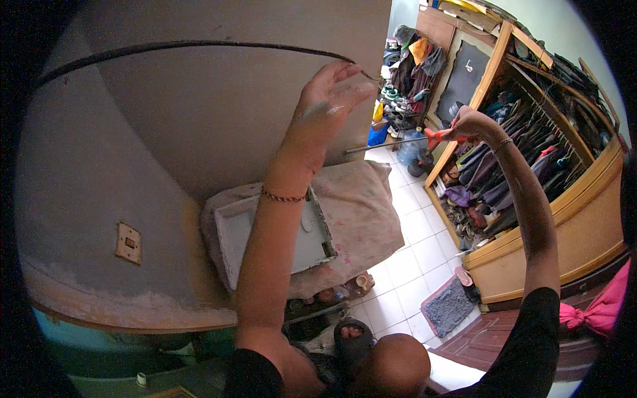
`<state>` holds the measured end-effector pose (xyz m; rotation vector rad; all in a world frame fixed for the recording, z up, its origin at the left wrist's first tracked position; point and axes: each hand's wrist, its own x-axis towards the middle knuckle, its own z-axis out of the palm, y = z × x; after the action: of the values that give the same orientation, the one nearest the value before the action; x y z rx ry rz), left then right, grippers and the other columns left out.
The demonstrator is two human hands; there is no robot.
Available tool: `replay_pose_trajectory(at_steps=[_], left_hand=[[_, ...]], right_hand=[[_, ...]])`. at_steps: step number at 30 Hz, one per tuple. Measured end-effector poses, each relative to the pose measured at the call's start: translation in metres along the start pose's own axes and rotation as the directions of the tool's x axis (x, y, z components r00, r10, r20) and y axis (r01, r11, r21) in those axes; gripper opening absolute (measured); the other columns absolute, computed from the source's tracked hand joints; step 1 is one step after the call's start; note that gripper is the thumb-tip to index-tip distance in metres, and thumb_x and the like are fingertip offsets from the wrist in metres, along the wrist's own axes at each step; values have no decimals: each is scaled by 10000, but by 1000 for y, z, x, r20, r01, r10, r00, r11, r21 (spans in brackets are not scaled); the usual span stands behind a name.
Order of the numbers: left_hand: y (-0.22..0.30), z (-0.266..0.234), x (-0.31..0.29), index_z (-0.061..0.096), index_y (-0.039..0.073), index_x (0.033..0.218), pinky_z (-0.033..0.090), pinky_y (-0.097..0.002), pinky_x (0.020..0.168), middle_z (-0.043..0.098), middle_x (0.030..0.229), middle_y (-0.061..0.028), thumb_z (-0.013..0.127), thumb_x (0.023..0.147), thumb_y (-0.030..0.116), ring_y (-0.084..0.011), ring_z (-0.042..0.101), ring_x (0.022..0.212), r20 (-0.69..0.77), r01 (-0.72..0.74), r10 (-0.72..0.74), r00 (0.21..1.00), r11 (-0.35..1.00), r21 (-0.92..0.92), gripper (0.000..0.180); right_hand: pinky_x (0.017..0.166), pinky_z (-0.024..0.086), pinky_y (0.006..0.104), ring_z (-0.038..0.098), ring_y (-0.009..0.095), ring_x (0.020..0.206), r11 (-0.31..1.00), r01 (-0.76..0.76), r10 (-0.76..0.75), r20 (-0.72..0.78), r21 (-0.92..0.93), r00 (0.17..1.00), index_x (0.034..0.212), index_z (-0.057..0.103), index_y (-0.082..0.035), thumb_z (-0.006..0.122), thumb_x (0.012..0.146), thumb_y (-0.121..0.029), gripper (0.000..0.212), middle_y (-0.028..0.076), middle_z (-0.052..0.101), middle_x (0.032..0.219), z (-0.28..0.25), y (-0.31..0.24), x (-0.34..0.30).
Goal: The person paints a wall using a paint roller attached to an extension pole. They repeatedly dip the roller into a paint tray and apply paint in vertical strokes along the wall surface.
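Observation:
My left hand (330, 98) is raised against the grey wall, its fingers loosely bent and apart. Its fingertips lie at or very near a dark line like a cable (199, 44) that runs across the wall; whether they touch it I cannot tell. A whitish smear shows on the back of this hand. Farther right, my right hand (472, 125) is closed around the red handle (438, 136) of a tool with a long thin grey shaft (388, 145). The shaft points left toward the wall's edge, and the tool's exact kind is unclear.
Below my left forearm, a shallow white tray (325, 229) rests on a stained cloth (365, 212). A wall switch (129, 243) is at left. An open wooden wardrobe (531, 152) full of clothes stands right. A water jug (410, 149) and a grey mat (451, 304) are on the tiled floor.

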<state>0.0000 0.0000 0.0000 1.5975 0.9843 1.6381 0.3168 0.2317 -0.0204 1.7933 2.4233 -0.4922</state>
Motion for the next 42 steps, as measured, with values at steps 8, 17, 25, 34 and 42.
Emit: replay_pose_trajectory(at_steps=[8, 17, 25, 34, 42], left_hand=[[0, -2, 5, 580, 61, 1288, 459, -321, 940, 567, 1349, -59, 656, 911, 355, -173, 575, 1176, -36, -28, 26, 999, 999, -45, 484], [-3, -1, 13, 533, 63, 1341, 454, -321, 922, 597, 1319, -70, 670, 903, 324, -180, 587, 1159, -83, -3, 3, 997, 1000, -4, 528], [-5, -15, 6, 498, -33, 1343, 415, -335, 1052, 544, 1346, -170, 710, 881, 223, -237, 533, 1241, -58, -9, 1, 998, 991, -136, 569], [-1, -3, 16, 547, 32, 1311, 456, -300, 910, 610, 1306, -70, 668, 913, 279, -180, 613, 1125, -112, -18, 12, 994, 998, -57, 484], [-10, -13, 11, 559, 34, 1299, 456, -312, 906, 623, 1287, -61, 679, 903, 294, -173, 621, 1117, -116, -62, 60, 991, 998, -20, 489]], right_hand=[[420, 477, 298, 608, 162, 520, 977, 105, -80, -138, 184, 987, 737, 671, 61, 856, 618, -157, 310, 102, 633, 633, 5, -3, 25], [564, 501, 297, 658, 187, 614, 902, 432, -432, -7, 0, 902, 881, 777, -164, 835, 548, -121, 340, 34, 714, 757, -6, 26, 71], [561, 516, 310, 632, 117, 563, 922, 326, -358, -133, -210, 924, 718, 740, -99, 786, 760, -216, 133, 22, 674, 616, -143, -14, -1], [539, 530, 286, 611, 125, 543, 975, -81, 92, -42, 209, 995, 775, 744, -24, 873, 655, -189, 242, 33, 662, 666, -23, -21, 33], [521, 564, 316, 700, 204, 664, 957, 191, -200, 22, 221, 980, 1024, 718, 66, 782, 733, -156, 371, 161, 708, 787, -117, -15, 22]])
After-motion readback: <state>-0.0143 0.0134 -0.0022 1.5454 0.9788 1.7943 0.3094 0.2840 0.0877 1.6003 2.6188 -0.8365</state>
